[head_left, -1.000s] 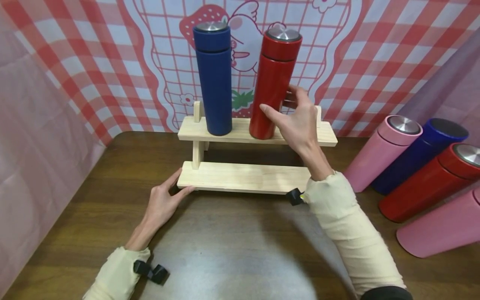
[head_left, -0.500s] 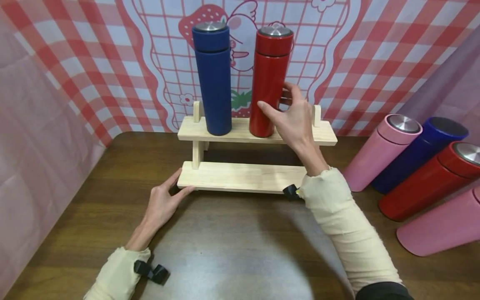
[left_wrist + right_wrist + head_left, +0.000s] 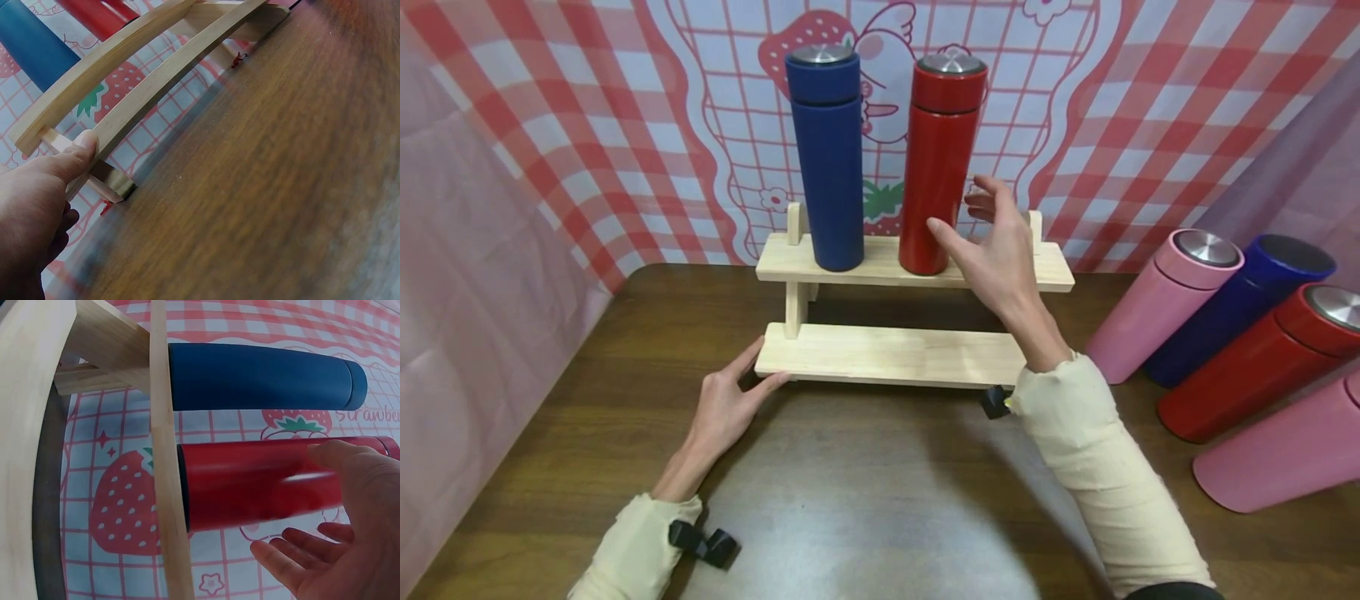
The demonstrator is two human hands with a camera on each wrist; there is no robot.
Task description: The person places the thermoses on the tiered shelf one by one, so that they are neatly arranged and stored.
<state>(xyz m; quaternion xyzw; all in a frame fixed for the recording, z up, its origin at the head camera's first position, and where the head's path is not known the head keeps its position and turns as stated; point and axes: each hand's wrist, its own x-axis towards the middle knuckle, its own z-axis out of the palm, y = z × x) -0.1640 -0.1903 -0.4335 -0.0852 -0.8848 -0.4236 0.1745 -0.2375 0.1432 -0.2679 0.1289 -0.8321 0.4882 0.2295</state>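
A red thermos flask stands upright on the top board of a two-tier wooden rack. To its left, on the same board, is a dark blue thermos flask. My right hand is at the red flask's right side, fingers spread and apart from it behind. In the right wrist view its thumb overlaps the flask; contact is unclear. With thumb and fingers my left hand pinches the left end of the lower board, seen also in the left wrist view as the board under the thumb.
At the right side of the wooden table stand a pink flask, a blue flask, another red flask and another pink flask. Behind the rack hangs a checked strawberry cloth.
The red flask first straightened from a slight lean, its top moving left. My right hand then loosened its fingers and drew back slightly right. My left hand stayed put.
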